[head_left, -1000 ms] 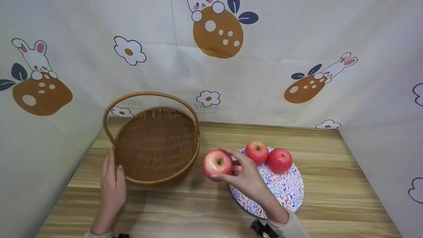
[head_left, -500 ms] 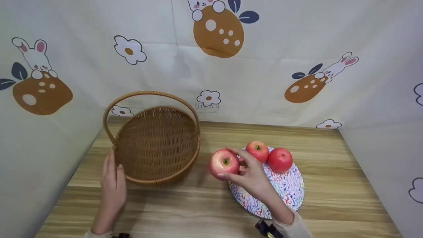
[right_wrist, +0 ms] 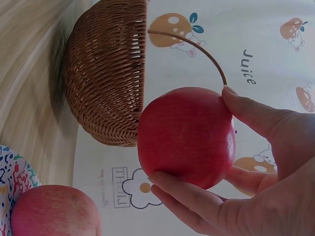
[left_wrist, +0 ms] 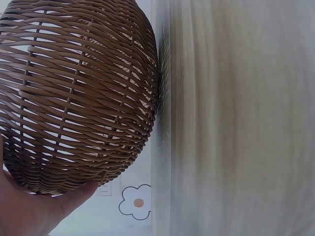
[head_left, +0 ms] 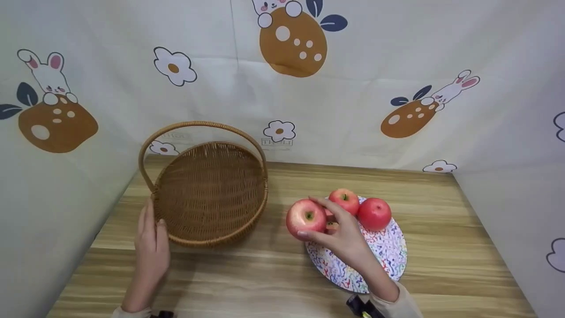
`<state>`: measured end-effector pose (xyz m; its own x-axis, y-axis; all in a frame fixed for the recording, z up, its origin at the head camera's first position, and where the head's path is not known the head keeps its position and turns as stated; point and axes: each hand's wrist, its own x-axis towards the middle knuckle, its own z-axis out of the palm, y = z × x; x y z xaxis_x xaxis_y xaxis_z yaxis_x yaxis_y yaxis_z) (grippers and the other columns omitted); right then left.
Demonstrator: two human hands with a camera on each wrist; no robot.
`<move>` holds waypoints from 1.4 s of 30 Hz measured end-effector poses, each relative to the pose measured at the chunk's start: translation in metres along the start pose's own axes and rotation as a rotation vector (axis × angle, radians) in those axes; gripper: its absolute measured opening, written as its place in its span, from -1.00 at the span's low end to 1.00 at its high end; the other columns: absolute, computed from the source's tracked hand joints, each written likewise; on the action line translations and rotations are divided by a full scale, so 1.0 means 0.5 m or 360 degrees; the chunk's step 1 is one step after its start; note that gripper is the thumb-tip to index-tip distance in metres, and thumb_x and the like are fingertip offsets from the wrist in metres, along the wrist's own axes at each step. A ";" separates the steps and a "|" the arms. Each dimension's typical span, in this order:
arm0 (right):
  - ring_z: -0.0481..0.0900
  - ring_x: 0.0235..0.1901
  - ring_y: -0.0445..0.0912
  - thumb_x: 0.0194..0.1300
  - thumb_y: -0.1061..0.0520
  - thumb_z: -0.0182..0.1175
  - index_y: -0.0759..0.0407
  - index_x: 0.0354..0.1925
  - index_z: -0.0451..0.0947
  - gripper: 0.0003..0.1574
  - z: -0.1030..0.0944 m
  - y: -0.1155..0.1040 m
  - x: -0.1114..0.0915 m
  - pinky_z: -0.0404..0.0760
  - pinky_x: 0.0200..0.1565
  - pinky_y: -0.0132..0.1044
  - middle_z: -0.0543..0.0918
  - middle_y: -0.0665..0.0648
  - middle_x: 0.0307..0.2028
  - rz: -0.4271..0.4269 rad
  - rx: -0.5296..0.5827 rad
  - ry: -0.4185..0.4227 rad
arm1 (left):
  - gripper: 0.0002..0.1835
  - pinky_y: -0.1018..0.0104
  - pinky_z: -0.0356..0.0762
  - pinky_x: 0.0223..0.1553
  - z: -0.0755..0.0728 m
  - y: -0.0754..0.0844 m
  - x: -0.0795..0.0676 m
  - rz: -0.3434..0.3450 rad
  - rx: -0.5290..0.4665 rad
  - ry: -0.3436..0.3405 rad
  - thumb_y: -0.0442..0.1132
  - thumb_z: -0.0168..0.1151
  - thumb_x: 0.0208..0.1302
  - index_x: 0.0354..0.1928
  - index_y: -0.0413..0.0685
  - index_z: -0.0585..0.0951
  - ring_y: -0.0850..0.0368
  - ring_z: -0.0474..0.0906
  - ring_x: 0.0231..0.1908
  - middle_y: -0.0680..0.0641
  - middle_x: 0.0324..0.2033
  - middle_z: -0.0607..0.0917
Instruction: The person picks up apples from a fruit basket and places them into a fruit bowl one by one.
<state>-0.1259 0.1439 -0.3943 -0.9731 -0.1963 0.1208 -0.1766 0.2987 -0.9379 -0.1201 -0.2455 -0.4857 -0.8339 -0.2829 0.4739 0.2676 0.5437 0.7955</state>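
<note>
My right hand (head_left: pixel 348 243) holds a red apple (head_left: pixel 301 223) between thumb and fingers, raised over the plate's left edge. The right wrist view shows the same apple (right_wrist: pixel 184 140) gripped by its sides. Two more red apples, one with its stem up (head_left: pixel 343 201) and one beside it (head_left: pixel 374 214), sit on a round, colourfully patterned plate (head_left: pixel 386 260). My left hand (head_left: pixel 151 249) rests with straight fingers against the front left side of a wicker basket (head_left: pixel 212 194). Nothing is seen inside the basket. In the left wrist view, the thumb touches the basket's woven wall (left_wrist: pixel 78 98).
The basket's tall arched handle (head_left: pixel 201 125) rises over its opening. A wood-grain tabletop (head_left: pixel 247 282) carries everything. Pale printed sheets (head_left: pixel 353 101) close off the back and both sides. Table surface lies between basket and plate.
My right hand has carried the apple rightward, away from the basket and over the plate's edge. The left hand and the basket stay where they were.
</note>
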 end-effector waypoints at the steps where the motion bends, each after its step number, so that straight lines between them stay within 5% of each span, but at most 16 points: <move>1: 0.71 -0.10 0.05 0.11 0.24 0.62 0.31 0.37 0.53 -0.11 -0.001 0.001 0.000 0.79 -0.09 -0.24 0.60 0.35 0.21 0.0001 -0.0001 0.0001 | -0.37 -0.36 -0.03 0.55 0.000 0.000 0.000 0.0003 -0.0005 0.0000 -0.40 -0.17 0.61 0.62 -0.41 0.07 -0.49 0.03 0.55 -0.52 0.56 0.11; 13: 0.77 -0.07 0.09 0.13 0.26 0.60 0.35 0.42 0.47 -0.07 -0.016 0.010 -0.005 0.78 -0.04 -0.26 0.56 0.41 0.25 0.0100 0.0086 0.0006 | -0.38 -0.35 -0.01 0.55 0.000 -0.001 0.000 0.0012 0.0010 0.0011 -0.42 -0.16 0.60 0.61 -0.43 0.09 -0.52 0.05 0.54 -0.52 0.56 0.13; 24: 0.59 -0.11 -0.03 0.08 0.21 0.64 0.23 0.35 0.59 -0.14 -0.031 0.023 -0.008 0.68 -0.18 -0.40 0.60 0.27 0.31 0.0098 -0.0130 0.0122 | -0.38 -0.34 -0.03 0.56 -0.001 -0.003 0.000 0.0006 0.0020 0.0008 -0.39 -0.16 0.61 0.63 -0.40 0.08 -0.51 0.04 0.54 -0.52 0.57 0.11; 42: 0.63 -0.07 -0.03 0.11 0.20 0.63 0.20 0.35 0.58 -0.15 -0.061 0.040 -0.014 0.76 -0.17 -0.29 0.68 0.25 0.17 0.0086 -0.0186 0.0118 | -0.39 -0.34 -0.02 0.56 0.000 -0.001 0.001 0.0018 0.0030 0.0021 -0.40 -0.14 0.60 0.60 -0.46 0.12 -0.50 0.05 0.55 -0.52 0.56 0.14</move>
<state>-0.1271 0.1800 -0.4041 -0.9892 -0.1087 0.0986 -0.1353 0.4147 -0.8999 -0.1207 -0.2460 -0.4856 -0.8246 -0.2870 0.4876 0.2676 0.5615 0.7830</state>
